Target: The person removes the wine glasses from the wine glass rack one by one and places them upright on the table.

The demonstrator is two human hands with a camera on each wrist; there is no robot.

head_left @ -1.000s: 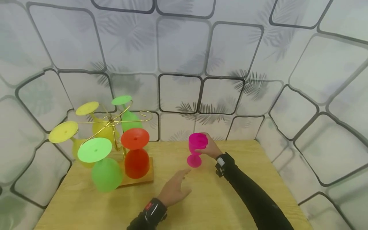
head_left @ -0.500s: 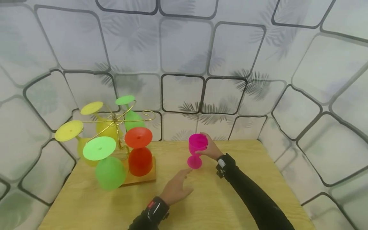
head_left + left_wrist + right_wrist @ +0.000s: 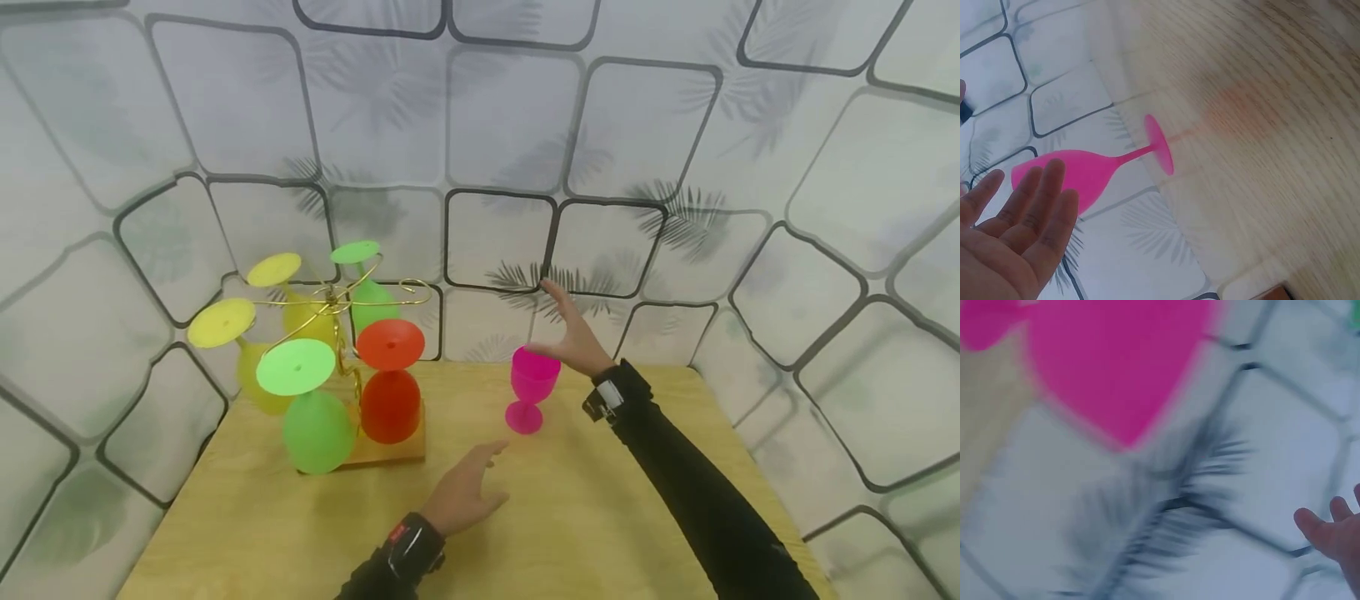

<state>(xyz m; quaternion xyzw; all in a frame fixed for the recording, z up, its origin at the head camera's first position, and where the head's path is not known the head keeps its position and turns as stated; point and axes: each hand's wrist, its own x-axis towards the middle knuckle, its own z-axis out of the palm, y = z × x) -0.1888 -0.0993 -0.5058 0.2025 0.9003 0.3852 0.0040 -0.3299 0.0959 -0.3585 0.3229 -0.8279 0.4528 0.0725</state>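
Note:
A pink wine glass [image 3: 534, 379] stands upright on the wooden table [image 3: 555, 517], right of the middle in the head view. My right hand [image 3: 577, 337] is raised just above and behind its rim, with fingers spread and nothing held. In the right wrist view the pink bowl is blurred and that hand [image 3: 1338, 534] shows only at the edge. Lower and nearer, my left hand [image 3: 463, 493] hovers over the table in front of the glass, fingers extended and holding nothing. The left wrist view has its fingers [image 3: 1041, 219] overlapping the bowl from the camera's side.
On the left a gold wire rack [image 3: 337, 304] on a wooden base [image 3: 390, 450] bears several upside-down glasses: a red glass [image 3: 392, 404], green ones [image 3: 318, 429] and yellow ones [image 3: 258, 367]. Patterned fabric walls [image 3: 510, 117] enclose the table at the back and sides.
My right hand has let go of the pink wine glass and risen above it, its fingers spreading. The left hand stays nearly in place. The head view has shifted slightly left.

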